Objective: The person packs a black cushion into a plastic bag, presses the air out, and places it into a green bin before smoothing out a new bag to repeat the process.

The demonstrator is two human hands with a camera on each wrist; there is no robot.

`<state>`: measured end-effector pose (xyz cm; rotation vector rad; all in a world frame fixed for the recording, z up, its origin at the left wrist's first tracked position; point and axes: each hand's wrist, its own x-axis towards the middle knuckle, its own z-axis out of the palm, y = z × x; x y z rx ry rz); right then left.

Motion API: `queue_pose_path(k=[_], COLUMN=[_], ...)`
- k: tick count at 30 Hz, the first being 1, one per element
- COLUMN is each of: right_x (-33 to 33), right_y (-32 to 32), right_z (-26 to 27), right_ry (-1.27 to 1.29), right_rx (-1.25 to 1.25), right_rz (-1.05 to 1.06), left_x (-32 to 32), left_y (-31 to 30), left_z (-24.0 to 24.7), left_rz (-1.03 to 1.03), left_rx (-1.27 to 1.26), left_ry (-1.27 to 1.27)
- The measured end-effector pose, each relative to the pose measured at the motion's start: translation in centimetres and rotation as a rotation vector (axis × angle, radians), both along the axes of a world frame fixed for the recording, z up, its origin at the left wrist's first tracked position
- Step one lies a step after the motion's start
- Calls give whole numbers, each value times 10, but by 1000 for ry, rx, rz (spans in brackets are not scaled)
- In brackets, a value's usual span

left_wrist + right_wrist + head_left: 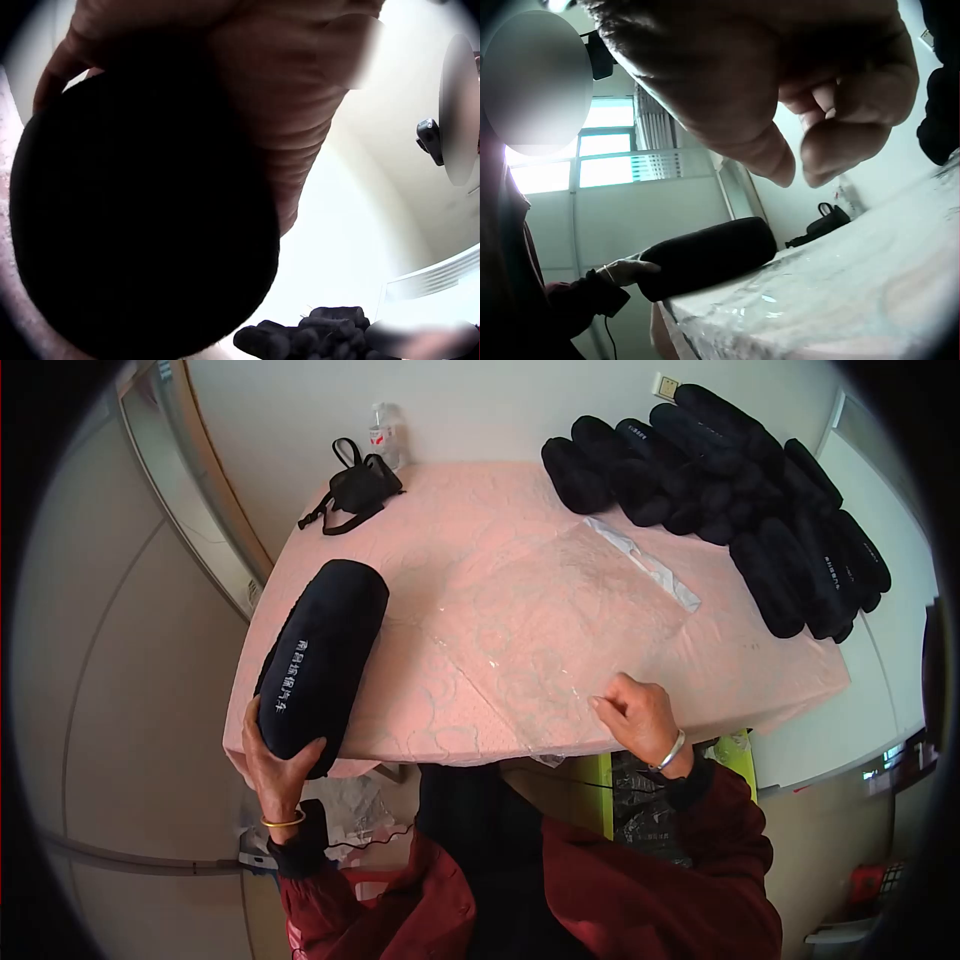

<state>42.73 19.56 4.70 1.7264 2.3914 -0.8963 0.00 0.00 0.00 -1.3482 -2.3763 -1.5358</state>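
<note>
Black roll-shaped cushion lies at the person's left side of the table, its near end by the front edge and its far end leaning a little to the right, a line of white lettering running along it. The left hand grips that near end, thumb on one side and fingers on the other, a yellow bangle at its wrist. Over by the front edge, the right hand has its fingers curled in; from its wrist camera I see a gap between thumb and forefinger, with nothing held there. Just beside it, a clear plastic sheet with a white strip spreads over the pink cloth. Beyond, to the right, similar black rolls are heaped together. At the far left corner sits a black strapped pouch, with a clear bottle just behind it.
</note>
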Motion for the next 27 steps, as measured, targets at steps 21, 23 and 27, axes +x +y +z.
queue_pose_path(k=[21,23,27], right_x=[-65,-64,-60], right_y=[9,9,6], right_z=[-66,-64,-49], right_ry=[253,323,413], right_rx=[768,770,785], right_rz=[313,260,223], left_x=[10,5,1], left_y=[1,-1,-25], left_z=[-25,-31,-31], left_rz=[188,223,68], left_rx=[153,206,305], left_ry=[-14,-20,-125])
